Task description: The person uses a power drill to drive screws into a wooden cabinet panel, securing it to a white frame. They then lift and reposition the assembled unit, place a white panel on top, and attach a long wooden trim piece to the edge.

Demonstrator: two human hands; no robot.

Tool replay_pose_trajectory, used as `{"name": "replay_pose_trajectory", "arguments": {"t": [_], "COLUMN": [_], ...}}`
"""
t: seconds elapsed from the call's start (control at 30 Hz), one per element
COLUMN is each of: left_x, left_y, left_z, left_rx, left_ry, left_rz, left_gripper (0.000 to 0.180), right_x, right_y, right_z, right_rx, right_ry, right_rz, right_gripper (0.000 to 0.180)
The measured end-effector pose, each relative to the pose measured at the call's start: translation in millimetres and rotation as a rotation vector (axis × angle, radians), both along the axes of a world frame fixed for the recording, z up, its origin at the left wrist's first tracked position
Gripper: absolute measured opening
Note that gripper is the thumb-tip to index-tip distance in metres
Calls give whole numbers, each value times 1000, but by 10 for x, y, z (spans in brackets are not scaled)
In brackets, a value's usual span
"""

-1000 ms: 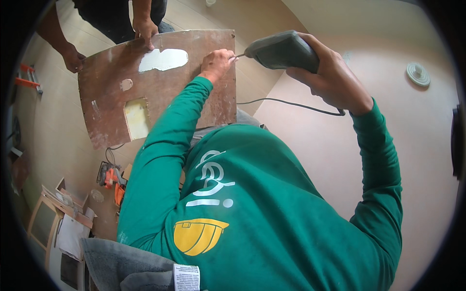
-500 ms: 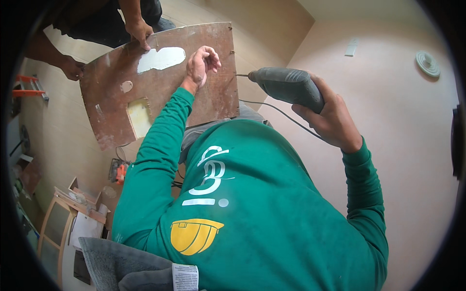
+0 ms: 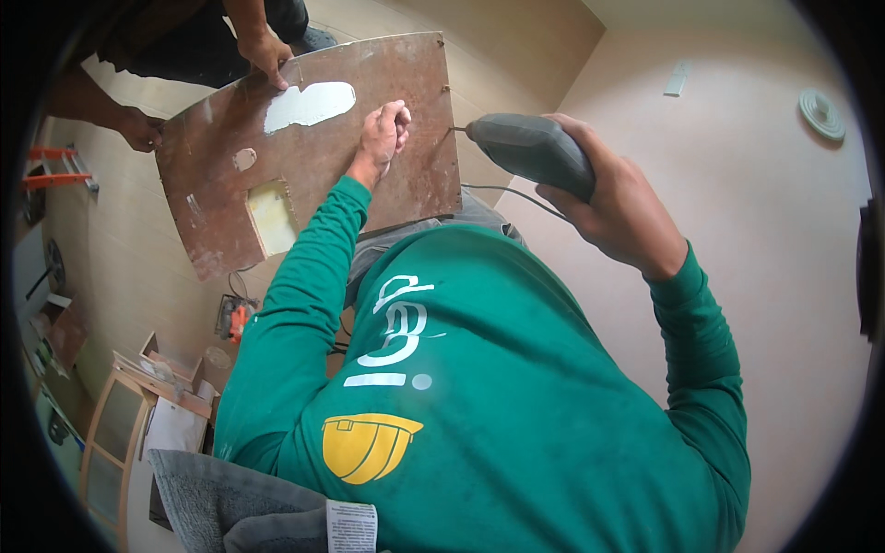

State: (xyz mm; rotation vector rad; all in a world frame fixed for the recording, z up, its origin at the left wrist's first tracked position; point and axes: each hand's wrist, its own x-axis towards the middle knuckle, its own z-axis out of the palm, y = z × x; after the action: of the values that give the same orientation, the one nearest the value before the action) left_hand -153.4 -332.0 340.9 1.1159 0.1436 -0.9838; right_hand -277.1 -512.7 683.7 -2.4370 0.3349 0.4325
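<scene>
My right hand (image 3: 622, 198) is wrapped round the back of a dark grey power drill (image 3: 535, 152). The drill lies level, and its thin bit (image 3: 458, 129) points left at the right edge of a brown wooden panel (image 3: 323, 170). Over the panel's right part is my left hand (image 3: 383, 138), its fingers curled in; whatever they may hold is hidden. A white patch and a square cut-out (image 3: 270, 218) show on the panel. Another person's two hands (image 3: 265, 57) grip its far left edge and corner.
A dark cable (image 3: 516, 191) runs below the drill. On the floor at left lie an orange-and-grey power tool (image 3: 235, 318) and an orange ladder (image 3: 60, 170). Wooden frames (image 3: 115, 433) stand lower left. A pale wall (image 3: 737, 258) rises at right, with a round white fitting (image 3: 820, 115).
The drill and my right hand have shifted slightly left and up, bringing the bit to the panel's edge. My left hand's fingers have curled tighter, and it sits slightly lower.
</scene>
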Motion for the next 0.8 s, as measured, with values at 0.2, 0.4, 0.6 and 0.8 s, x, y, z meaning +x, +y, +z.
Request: {"name": "replay_pose_trajectory", "arguments": {"t": [0.2, 0.4, 0.6, 0.8], "left_x": [20, 46, -38, 29], "left_y": [-115, -31, -111, -90], "left_z": [32, -259, -155, -236], "left_rx": [-48, 159, 293, 321], "left_ry": [-48, -514, -658, -618], "left_rz": [34, -93, -206, -197], "left_gripper": [33, 28, 28, 26], "right_x": [172, 293, 138, -26], "right_y": [20, 230, 37, 164], "right_z": [32, 90, -51, 108], "right_rx": [-30, -39, -90, -39], "right_ry": [46, 101, -52, 65], "right_rz": [72, 82, 33, 25], "right_gripper": [56, 56, 61, 61]}}
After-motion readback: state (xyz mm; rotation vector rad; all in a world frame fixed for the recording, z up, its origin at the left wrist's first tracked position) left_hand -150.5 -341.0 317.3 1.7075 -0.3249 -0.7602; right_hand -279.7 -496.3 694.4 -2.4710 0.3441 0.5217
